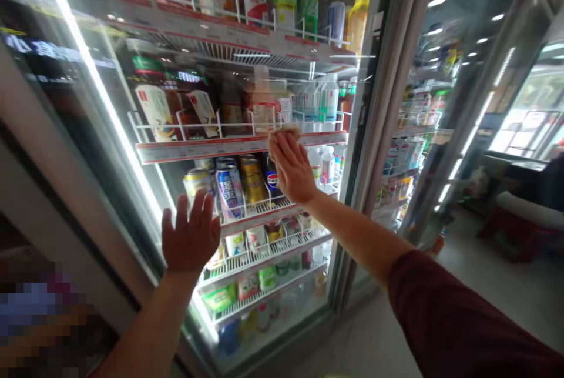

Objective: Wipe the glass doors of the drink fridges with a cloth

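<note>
My right hand [294, 172] lies flat against the glass door [247, 340] of an upright drinks cooler, pressing a light tan cloth [286, 130]. Only the cloth's edge shows above my fingertips; the rest is under my palm. Lower and to the left, my left hand [190, 232] is raised with its fingers apart and holds nothing. It is at or just in front of the same door; whether it touches the glass I cannot tell. Behind the glass, near my hands, stand drink cans [230, 187] and a dark Pepsi bottle [272, 178].
Wire shelves with red-and-white label strips [198, 150] hold bottles and cans. A metal door frame [388, 84] borders the glass on the right. Another stocked cooler [409, 131] stands beyond it. Grey floor [471, 254] and a dark red stool [511, 234] show farther right.
</note>
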A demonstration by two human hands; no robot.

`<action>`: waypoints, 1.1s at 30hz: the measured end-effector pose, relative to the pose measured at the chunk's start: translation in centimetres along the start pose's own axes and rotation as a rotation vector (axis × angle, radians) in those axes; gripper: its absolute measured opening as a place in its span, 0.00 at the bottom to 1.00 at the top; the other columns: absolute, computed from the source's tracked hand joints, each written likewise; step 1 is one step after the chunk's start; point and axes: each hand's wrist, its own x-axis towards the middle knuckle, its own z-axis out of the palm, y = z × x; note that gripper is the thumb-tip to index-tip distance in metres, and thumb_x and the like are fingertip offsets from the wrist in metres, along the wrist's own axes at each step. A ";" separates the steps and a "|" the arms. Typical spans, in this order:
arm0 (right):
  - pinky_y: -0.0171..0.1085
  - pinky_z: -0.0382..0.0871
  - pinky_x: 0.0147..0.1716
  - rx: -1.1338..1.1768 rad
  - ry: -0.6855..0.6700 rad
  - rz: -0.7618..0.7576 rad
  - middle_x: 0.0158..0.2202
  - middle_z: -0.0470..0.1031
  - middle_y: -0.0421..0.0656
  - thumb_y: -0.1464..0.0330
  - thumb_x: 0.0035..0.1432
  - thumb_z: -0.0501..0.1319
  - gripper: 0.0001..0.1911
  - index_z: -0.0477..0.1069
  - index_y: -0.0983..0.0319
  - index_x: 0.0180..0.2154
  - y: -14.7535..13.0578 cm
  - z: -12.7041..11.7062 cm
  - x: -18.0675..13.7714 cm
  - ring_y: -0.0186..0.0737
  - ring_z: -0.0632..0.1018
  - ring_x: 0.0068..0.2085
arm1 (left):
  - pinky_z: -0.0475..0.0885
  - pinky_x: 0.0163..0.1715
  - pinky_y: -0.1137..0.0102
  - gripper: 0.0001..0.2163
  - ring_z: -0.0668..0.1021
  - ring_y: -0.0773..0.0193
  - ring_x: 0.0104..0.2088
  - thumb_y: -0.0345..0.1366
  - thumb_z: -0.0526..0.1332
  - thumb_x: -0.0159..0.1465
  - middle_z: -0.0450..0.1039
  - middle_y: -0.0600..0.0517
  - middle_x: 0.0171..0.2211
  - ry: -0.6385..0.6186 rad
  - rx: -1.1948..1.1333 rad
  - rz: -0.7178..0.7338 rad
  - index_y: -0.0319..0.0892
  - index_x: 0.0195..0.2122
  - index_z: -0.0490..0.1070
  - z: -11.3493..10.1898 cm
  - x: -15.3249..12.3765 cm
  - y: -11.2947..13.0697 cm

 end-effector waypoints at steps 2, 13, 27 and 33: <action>0.51 0.55 0.77 0.057 -0.110 -0.221 0.76 0.59 0.36 0.71 0.77 0.48 0.33 0.49 0.52 0.78 -0.2 0.5 -2.5 0.42 0.56 0.78 | 0.44 0.76 0.45 0.39 0.51 0.51 0.78 0.36 0.64 0.71 0.58 0.47 0.74 -0.003 -0.031 -0.020 0.52 0.79 0.47 0.0 0.0 0.0; 0.56 0.48 0.78 0.055 -0.040 -0.044 0.78 0.53 0.41 0.73 0.76 0.48 0.36 0.39 0.54 0.79 0.8 0.5 -1.8 0.48 0.50 0.79 | 0.48 0.75 0.45 0.37 0.55 0.45 0.77 0.37 0.62 0.73 0.61 0.44 0.73 -0.035 0.092 -0.007 0.48 0.79 0.44 -0.4 0.1 0.5; 0.53 0.51 0.78 0.036 -0.123 -0.199 0.77 0.58 0.42 0.74 0.75 0.50 0.37 0.42 0.56 0.79 2.5 0.3 -4.4 0.46 0.55 0.78 | 0.46 0.73 0.39 0.34 0.58 0.42 0.76 0.38 0.61 0.74 0.63 0.43 0.73 -0.076 -0.045 -0.116 0.53 0.78 0.49 -0.3 -0.2 0.4; 0.52 0.52 0.78 0.039 -0.139 -0.293 0.77 0.58 0.40 0.73 0.76 0.49 0.37 0.39 0.53 0.79 3.6 -0.3 -3.4 0.44 0.56 0.78 | 0.48 0.73 0.42 0.36 0.57 0.45 0.76 0.37 0.61 0.73 0.63 0.44 0.73 -0.073 0.011 -0.083 0.53 0.79 0.47 -0.3 -0.1 0.4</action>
